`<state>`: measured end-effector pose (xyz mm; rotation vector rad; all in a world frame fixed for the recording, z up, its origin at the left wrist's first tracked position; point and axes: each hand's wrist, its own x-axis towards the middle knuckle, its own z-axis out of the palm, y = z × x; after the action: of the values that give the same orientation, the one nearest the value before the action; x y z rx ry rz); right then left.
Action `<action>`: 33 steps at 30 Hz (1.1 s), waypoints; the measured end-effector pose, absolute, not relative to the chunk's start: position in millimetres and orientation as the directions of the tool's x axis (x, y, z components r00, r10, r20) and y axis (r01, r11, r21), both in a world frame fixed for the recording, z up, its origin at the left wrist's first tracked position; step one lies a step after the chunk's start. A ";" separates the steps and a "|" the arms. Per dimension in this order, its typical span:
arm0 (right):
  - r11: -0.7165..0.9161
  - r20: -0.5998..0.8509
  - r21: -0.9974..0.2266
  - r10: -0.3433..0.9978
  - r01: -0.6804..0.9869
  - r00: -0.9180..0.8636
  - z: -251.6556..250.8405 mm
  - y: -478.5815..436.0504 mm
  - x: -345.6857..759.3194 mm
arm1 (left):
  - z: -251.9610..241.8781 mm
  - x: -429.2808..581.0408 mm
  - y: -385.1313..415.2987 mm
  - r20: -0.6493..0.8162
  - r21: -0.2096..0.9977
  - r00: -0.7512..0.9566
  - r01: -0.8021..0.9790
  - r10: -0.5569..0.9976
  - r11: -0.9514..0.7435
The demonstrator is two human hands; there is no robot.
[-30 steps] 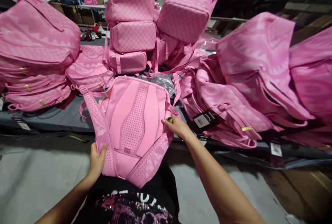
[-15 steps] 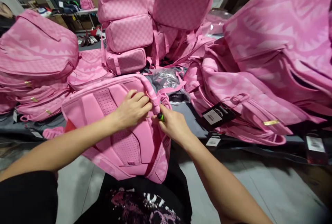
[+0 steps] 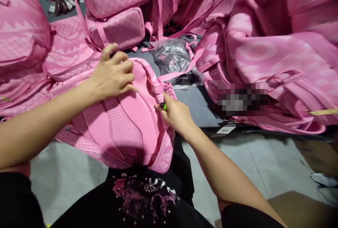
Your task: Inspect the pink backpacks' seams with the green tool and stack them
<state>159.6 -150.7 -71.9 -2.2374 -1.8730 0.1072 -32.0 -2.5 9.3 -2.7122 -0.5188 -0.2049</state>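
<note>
A pink backpack [image 3: 124,126] lies back-side up over the table's front edge, against my body. My left hand [image 3: 112,75] rests on its upper back panel near the top handle [image 3: 150,73], fingers curled and pressing on the fabric. Lower right, my right hand [image 3: 175,113] is closed on a small green-tipped tool [image 3: 163,106], held against the strap at the backpack's top right corner.
Stacks of pink backpacks crowd the grey table [image 3: 196,105] on the left [image 3: 21,41], at the back [image 3: 118,6] and on the right [image 3: 277,55]. A crumpled clear plastic bag [image 3: 173,57] lies behind the backpack. Tags hang at the table's edge. Grey floor lies below.
My left hand has slid from the handle, beside my right hand, up and left onto the back panel. The camera has tilted down. The right hand stays at the strap with the tool.
</note>
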 end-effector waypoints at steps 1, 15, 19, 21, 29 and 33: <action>-0.166 0.077 -0.216 0.980 0.962 0.186 -72.5 -149.9 160.2 | 13.8 -35.9 1.3 0.233 -0.327 0.904 0.420 0.358 -0.847; 0.011 0.433 -0.572 0.853 0.820 0.291 -40.2 -197.4 166.8 | -55.5 -7.8 -47.7 0.156 -0.217 0.961 0.260 0.230 -0.941; 0.161 0.359 -0.878 0.845 0.452 0.396 -44.2 -212.1 158.9 | -55.5 -4.7 -51.6 0.140 -0.235 0.956 0.286 0.259 -0.929; 0.215 0.256 -0.966 0.883 0.145 0.394 -58.8 -205.0 153.9 | -56.4 -5.6 -49.8 0.156 -0.222 0.957 0.276 0.246 -0.935; 0.265 0.266 -0.960 0.742 0.096 0.615 -119.6 -186.0 142.1 | -71.7 -19.5 -43.4 0.279 -0.059 0.956 0.109 0.088 -0.992; 0.172 0.402 -0.903 0.665 0.395 0.630 -120.6 -188.0 139.4 | -80.3 -21.2 -42.9 0.327 -0.113 0.944 0.086 0.045 -0.990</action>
<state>139.4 -188.0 -120.6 -1.4471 -0.9513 0.2399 -21.2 -42.9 -80.3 -2.9731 -0.1009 -0.4956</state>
